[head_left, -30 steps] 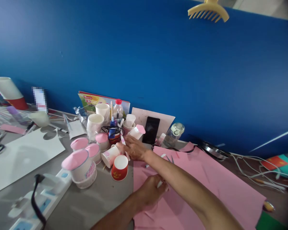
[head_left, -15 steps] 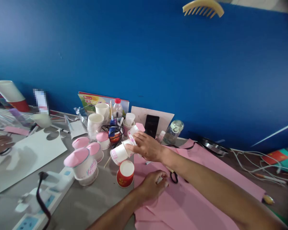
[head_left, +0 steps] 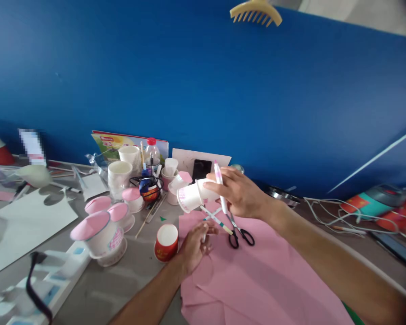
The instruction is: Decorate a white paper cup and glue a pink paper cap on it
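My right hand [head_left: 240, 192] grips a pair of joined white paper cups [head_left: 190, 197] on their side in the air, with a pink-tipped marker [head_left: 220, 185] upright between its fingers. Below the cups, my left hand [head_left: 196, 246] curls palm up over the pink paper [head_left: 257, 271]. A small white thing shows between its fingers, too small to name. Black-handled scissors [head_left: 237, 232] and a crossed pair of thin sticks [head_left: 219, 220] lie on the pink paper. A red paper cup [head_left: 166, 243] stands left of my left hand.
White cups with pink tops [head_left: 99, 234] stand at the left, beside a power strip [head_left: 62, 289] and cut white paper [head_left: 30, 225]. Stacked cups [head_left: 120, 176], a red-capped bottle [head_left: 152, 153] and a phone [head_left: 201, 170] are at the back. Cables [head_left: 320, 215] lie right.
The view has shifted right. My right hand has lifted the marker upright beside the cups. The scissors and sticks show more fully. Another person's hand at the far left is out of view.
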The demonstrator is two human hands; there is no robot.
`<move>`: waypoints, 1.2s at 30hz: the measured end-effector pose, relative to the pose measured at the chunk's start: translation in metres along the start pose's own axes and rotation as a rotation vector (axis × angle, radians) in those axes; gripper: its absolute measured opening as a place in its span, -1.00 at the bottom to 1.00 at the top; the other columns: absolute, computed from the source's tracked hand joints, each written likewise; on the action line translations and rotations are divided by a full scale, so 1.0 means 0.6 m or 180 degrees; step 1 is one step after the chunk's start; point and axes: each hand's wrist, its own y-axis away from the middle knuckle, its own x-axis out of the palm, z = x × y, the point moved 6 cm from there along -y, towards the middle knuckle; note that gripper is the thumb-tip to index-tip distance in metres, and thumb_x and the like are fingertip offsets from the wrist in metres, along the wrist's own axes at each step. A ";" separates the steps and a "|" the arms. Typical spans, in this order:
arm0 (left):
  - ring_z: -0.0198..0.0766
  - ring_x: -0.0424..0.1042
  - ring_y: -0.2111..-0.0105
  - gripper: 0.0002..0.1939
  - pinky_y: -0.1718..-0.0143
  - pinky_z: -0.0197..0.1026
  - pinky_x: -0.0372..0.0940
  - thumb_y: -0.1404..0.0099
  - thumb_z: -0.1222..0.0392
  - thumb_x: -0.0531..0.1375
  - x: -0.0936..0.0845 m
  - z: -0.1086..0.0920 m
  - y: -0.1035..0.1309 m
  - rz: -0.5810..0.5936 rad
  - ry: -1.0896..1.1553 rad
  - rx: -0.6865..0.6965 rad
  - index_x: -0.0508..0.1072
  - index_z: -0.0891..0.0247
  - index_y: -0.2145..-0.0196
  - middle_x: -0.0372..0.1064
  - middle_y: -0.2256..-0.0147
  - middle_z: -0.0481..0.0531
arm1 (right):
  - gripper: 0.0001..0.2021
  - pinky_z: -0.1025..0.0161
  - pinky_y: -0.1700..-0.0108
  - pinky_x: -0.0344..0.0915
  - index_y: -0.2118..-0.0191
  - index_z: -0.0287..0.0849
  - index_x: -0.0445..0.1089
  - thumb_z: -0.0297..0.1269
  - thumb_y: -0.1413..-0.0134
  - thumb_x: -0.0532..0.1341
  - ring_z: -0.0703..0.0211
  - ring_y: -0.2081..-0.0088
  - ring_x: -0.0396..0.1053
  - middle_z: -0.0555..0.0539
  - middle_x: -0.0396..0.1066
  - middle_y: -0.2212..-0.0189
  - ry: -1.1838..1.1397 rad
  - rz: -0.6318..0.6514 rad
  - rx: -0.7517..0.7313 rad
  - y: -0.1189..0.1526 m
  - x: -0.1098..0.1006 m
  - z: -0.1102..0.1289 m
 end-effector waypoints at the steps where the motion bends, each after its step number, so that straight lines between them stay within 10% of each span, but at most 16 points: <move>1: -0.49 -0.03 0.66 -0.64 0.54 -0.30 0.06 -0.16 -0.09 0.28 -0.003 -0.003 -0.002 -0.0032 0.0168 -0.0021 0.47 0.26 0.24 0.46 0.35 0.01 | -0.40 -0.09 -0.11 0.22 -0.20 -0.13 0.12 -0.60 -0.02 0.11 -0.11 -0.04 0.24 -0.24 0.33 -0.04 0.0015 -0.0045 0.0050 0.012 -0.015 -0.004; 8: -0.41 0.10 0.67 -0.46 0.51 -0.27 0.23 -0.11 -0.32 0.27 -0.007 -0.007 -0.012 0.0000 0.1075 -0.0130 0.50 0.28 0.34 0.27 0.62 -0.14 | -0.52 -0.15 -0.14 0.17 -0.15 -0.17 0.20 -0.50 -0.08 0.15 -0.11 -0.03 0.22 -0.26 0.41 0.08 0.0115 0.0619 -0.0074 0.083 -0.031 0.003; 14: -0.33 0.31 0.47 -0.61 0.47 -0.30 0.22 -0.09 -0.10 0.39 0.002 -0.001 -0.003 -0.0012 0.0323 0.0239 0.54 0.21 0.23 0.45 0.40 -0.05 | -0.60 -0.15 -0.19 0.11 -0.10 -0.18 0.27 -0.46 -0.12 0.16 -0.07 -0.04 0.24 -0.24 0.43 0.15 0.0183 0.1203 -0.0234 0.102 -0.009 0.031; 29: -0.39 0.27 0.59 -0.54 0.51 -0.30 0.29 0.08 -0.12 0.47 -0.011 0.011 -0.011 -0.0488 0.0557 -0.0148 0.46 0.27 0.41 0.36 0.58 -0.14 | -0.57 -0.14 -0.18 0.11 -0.07 -0.20 0.30 -0.52 -0.04 0.16 -0.08 -0.01 0.23 -0.23 0.42 0.22 0.0325 0.1425 0.0064 0.120 -0.011 -0.002; 36: -0.54 0.04 0.74 -0.58 0.61 -0.36 0.23 -0.23 -0.18 0.27 -0.012 -0.016 -0.008 -0.0555 0.1073 -0.0024 0.44 0.30 0.33 0.46 0.51 -0.07 | -0.59 -0.14 -0.15 0.14 -0.06 -0.22 0.33 -0.53 -0.06 0.15 -0.09 -0.01 0.20 -0.26 0.43 0.19 0.0216 0.1160 0.0215 0.112 -0.013 -0.003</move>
